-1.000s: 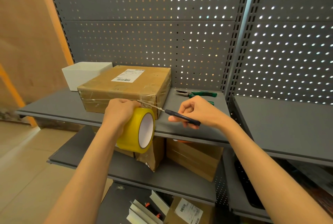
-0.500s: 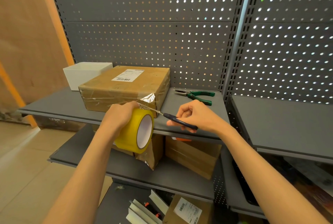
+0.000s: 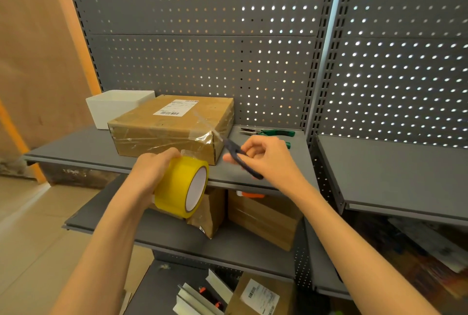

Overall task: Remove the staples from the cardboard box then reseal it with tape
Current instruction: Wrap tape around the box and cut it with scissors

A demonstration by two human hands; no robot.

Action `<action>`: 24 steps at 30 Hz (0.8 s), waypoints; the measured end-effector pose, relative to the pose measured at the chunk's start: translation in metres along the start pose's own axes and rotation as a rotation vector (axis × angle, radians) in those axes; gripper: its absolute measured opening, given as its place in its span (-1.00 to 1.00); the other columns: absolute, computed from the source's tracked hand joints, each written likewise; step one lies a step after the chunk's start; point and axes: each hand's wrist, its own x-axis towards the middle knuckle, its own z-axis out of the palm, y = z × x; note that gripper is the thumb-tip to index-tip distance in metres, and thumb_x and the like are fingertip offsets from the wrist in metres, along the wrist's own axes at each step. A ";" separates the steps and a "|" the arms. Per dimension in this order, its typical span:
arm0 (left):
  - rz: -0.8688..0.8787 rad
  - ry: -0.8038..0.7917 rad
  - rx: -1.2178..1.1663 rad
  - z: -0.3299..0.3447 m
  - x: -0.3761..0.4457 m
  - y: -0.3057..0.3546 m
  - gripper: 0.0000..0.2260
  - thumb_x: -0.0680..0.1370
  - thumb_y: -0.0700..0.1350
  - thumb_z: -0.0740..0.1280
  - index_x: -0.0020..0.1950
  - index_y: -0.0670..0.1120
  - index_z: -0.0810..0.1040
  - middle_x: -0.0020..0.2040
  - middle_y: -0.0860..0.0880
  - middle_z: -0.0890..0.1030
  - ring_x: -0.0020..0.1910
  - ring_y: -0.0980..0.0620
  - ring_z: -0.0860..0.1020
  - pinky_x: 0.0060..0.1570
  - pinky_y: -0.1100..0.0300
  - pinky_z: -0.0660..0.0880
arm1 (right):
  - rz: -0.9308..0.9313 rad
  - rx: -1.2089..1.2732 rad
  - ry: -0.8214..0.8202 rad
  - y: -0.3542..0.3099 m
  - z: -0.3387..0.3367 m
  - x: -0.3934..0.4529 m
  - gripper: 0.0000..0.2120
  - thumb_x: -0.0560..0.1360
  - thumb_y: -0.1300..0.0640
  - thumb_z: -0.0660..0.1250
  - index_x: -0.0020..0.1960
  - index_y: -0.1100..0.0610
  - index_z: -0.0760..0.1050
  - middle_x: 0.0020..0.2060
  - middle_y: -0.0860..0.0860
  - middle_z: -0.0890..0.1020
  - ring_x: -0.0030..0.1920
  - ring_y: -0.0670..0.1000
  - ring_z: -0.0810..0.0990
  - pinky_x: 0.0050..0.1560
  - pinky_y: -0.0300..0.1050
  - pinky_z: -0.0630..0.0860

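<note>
left hand is wrapped around a yellow roll of packing tape before the shelf edge; right hand pinches dark-handled scissors, blades at the taped brown cardboard box on the grey metal shelf.

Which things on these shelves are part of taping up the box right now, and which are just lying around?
In use:
- cardboard box on the upper shelf
- yellow tape roll, in the left hand
- scissors, in the right hand

Lying about:
- green-handled pliers, likely from the staple step
- white bin
- boxes on the lower shelf
- labelled parcel at the bottom
</note>
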 end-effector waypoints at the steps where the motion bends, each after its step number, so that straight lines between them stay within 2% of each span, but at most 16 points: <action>1: 0.007 0.004 -0.004 0.000 -0.002 0.000 -0.80 0.52 0.01 0.29 -0.07 -0.12 0.43 -0.21 -0.04 0.39 -0.14 -0.10 0.42 -0.08 0.03 0.34 | -0.012 0.014 0.093 -0.002 0.001 0.001 -0.68 0.31 -0.01 0.52 -0.18 0.24 0.56 -0.41 0.07 0.60 -0.39 -0.05 0.56 -0.34 -0.22 0.51; 3: 0.020 0.020 -0.019 0.001 -0.007 0.001 -0.78 0.52 0.00 0.30 -0.24 -0.08 0.38 -0.23 -0.02 0.37 -0.25 -0.02 0.39 -0.07 0.04 0.33 | -0.002 0.025 0.243 -0.006 0.002 0.003 -0.71 0.36 -0.01 0.48 -0.17 0.20 0.52 -0.41 -0.03 0.56 -0.39 -0.11 0.52 -0.38 -0.29 0.46; 6: 0.017 0.040 -0.067 0.001 -0.010 0.001 -0.76 0.52 0.01 0.30 -0.28 -0.05 0.36 -0.23 -0.03 0.40 -0.27 0.01 0.39 -0.08 0.04 0.35 | 0.090 -0.056 0.292 -0.001 0.001 0.004 -0.81 0.48 0.02 0.38 -0.04 0.12 0.45 -0.30 -0.13 0.51 -0.26 -0.14 0.51 -0.24 -0.29 0.48; 9: 0.030 0.040 -0.104 -0.002 -0.013 0.000 -0.78 0.53 0.01 0.29 -0.25 -0.06 0.40 -0.21 -0.06 0.45 -0.24 0.00 0.42 -0.08 0.04 0.36 | 0.159 -0.263 0.314 0.013 0.002 0.004 -0.81 0.52 0.05 0.32 0.01 0.17 0.46 -0.20 -0.03 0.54 -0.15 -0.04 0.52 -0.12 -0.16 0.47; 12: 0.059 0.033 -0.112 -0.005 -0.013 0.001 -0.79 0.53 0.02 0.29 -0.25 -0.05 0.43 -0.21 -0.06 0.47 -0.25 -0.01 0.43 -0.11 0.08 0.36 | 0.205 -0.532 0.255 0.022 0.004 0.002 -0.77 0.54 0.04 0.29 0.01 0.22 0.50 -0.13 0.08 0.57 -0.06 0.07 0.55 -0.13 -0.12 0.43; 15: 0.077 0.019 -0.136 -0.008 -0.013 0.003 -0.81 0.52 0.04 0.30 -0.21 -0.03 0.45 -0.17 -0.05 0.48 -0.21 -0.01 0.45 -0.15 0.09 0.38 | 0.249 -0.653 0.199 0.023 0.008 0.000 -0.76 0.57 0.05 0.25 0.06 0.23 0.51 -0.08 0.10 0.57 -0.03 0.10 0.55 -0.21 -0.16 0.36; 17: 0.077 0.010 -0.155 -0.010 -0.010 0.003 -0.81 0.49 0.07 0.32 -0.09 -0.04 0.50 -0.10 -0.06 0.51 -0.13 -0.05 0.49 -0.06 0.04 0.42 | 0.273 -0.717 0.179 0.021 0.010 0.000 -0.77 0.58 0.08 0.23 0.11 0.22 0.51 -0.01 0.13 0.58 -0.01 0.12 0.56 -0.20 -0.15 0.40; 21: 0.064 -0.022 -0.138 -0.013 -0.008 0.004 -0.64 0.47 0.11 0.33 0.16 -0.07 0.51 0.01 -0.09 0.56 -0.02 -0.10 0.53 0.03 -0.02 0.46 | 0.312 -0.798 0.092 0.018 0.014 -0.002 -0.75 0.59 0.11 0.20 0.19 0.22 0.49 0.03 0.15 0.60 0.01 0.11 0.59 -0.10 -0.13 0.50; 24: 0.083 -0.069 -0.130 -0.015 -0.008 0.006 -0.63 0.44 0.18 0.32 0.08 -0.05 0.56 -0.02 -0.08 0.59 -0.04 -0.10 0.55 -0.06 0.01 0.48 | 0.309 -0.835 0.057 0.019 0.017 -0.001 -0.75 0.60 0.11 0.20 0.20 0.21 0.49 0.02 0.13 0.61 0.00 0.09 0.60 -0.09 -0.14 0.52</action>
